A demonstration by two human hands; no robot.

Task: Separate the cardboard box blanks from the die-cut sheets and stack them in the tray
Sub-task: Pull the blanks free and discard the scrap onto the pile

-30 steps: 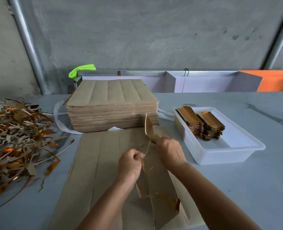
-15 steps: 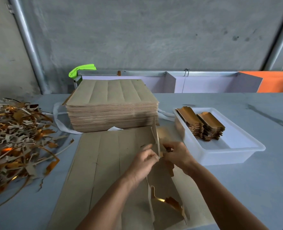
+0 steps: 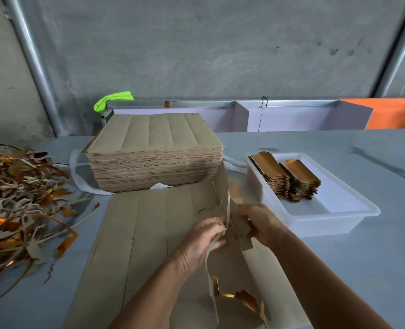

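On the grey table [image 3: 339, 269] a die-cut sheet [image 3: 149, 229] lies flat in front of the person, its brown face scored by long lengthwise cuts, and both hands meet over its right part. The left hand [image 3: 201, 241] pinches a thin strip of waste trim [image 3: 227, 210] that rises from the sheet and also trails down toward the near edge, where a torn piece shows a gold underside [image 3: 241, 296]. The right hand [image 3: 260, 222] has its fingers curled round a box blank [image 3: 240, 231], a brown cut-out shape held just above the sheet and touching the strip; so each grip is clenched on cardboard, the left on the trim, the right on the blank (motion blur softens the fingertips, so the exact finger placement cannot be told). Behind the sheet stands a tall stack of uncut sheets [image 3: 154, 162], square-edged, with a white strap [image 3: 78, 176] lying under and beside it. To the right sits a white plastic tray [image 3: 339, 224], and in its far end two short piles of finished blanks [image 3: 289, 179] rest side by side, gold faces up, touching one another. At the left of the table a loose heap of scrap trim [image 3: 18, 200] spreads out, brown and gold strips tangled together. Beyond the stack, a bright green object [image 3: 112, 100] rests on a metal rail.
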